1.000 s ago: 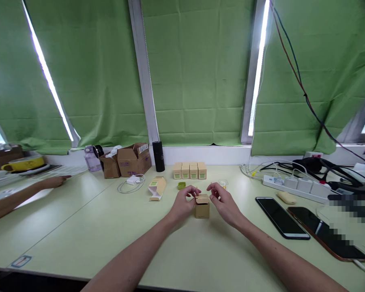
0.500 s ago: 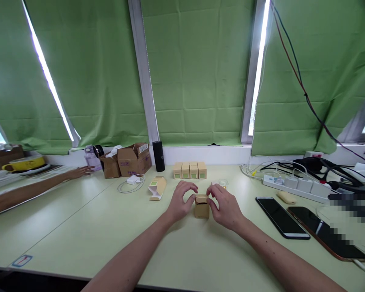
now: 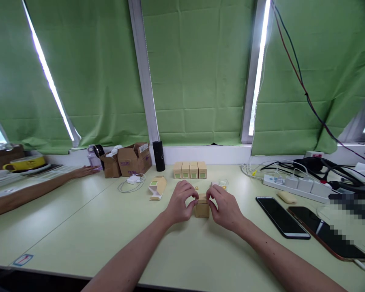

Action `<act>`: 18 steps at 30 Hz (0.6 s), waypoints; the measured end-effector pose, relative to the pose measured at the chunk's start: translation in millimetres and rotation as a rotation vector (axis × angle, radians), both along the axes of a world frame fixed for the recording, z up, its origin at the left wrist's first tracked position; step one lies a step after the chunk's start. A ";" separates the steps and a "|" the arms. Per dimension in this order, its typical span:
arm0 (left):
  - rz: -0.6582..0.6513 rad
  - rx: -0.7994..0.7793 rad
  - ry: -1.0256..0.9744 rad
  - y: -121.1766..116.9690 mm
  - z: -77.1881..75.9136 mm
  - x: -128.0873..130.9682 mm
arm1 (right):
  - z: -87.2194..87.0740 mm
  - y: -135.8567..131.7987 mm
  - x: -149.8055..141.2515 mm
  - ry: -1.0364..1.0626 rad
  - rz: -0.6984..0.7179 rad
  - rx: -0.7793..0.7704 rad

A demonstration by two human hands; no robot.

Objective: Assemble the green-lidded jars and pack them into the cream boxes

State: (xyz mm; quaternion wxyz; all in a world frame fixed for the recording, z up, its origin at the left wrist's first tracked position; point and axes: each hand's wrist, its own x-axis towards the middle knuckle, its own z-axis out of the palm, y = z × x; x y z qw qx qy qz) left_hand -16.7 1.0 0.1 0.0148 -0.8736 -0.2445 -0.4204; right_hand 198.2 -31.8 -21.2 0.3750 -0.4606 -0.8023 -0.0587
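Note:
A small brown cardboard box [image 3: 202,211] stands upright on the table between my hands, its lid flap lying nearly level over the top. My left hand [image 3: 181,202] pinches the lid's left edge with thumb and fingers. At the right edge, my right hand [image 3: 225,203] grips in the same way. Just beyond the box lies a tiny yellow piece [image 3: 196,187]. Behind my right hand is a small clear container [image 3: 223,184] with something yellow in it, partly hidden. Farther back, several similar small boxes [image 3: 190,170] stand in a row.
Left of centre are an opened small carton [image 3: 157,188] and a white charger [image 3: 134,179]. Cardboard boxes [image 3: 134,163] and a black cylinder [image 3: 158,156] stand behind. Two phones [image 3: 282,217] and a power strip [image 3: 295,189] lie right. Another person's arm [image 3: 48,185] reaches in from the left.
The box's lid has come down and its dark gap has narrowed. My left fingers have closed onto the edge. The other person's hand and the lilac bottle have shifted slightly right.

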 end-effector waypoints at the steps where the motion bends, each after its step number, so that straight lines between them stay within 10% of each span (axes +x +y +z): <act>1: -0.001 0.004 0.000 0.4 -0.3 -0.2 | -0.1 0.2 0.0 -0.002 0.000 0.002; 18: -0.018 -0.020 0.032 0.3 -2.9 1.1 | 5.3 -4.5 0.7 -0.037 0.012 -0.041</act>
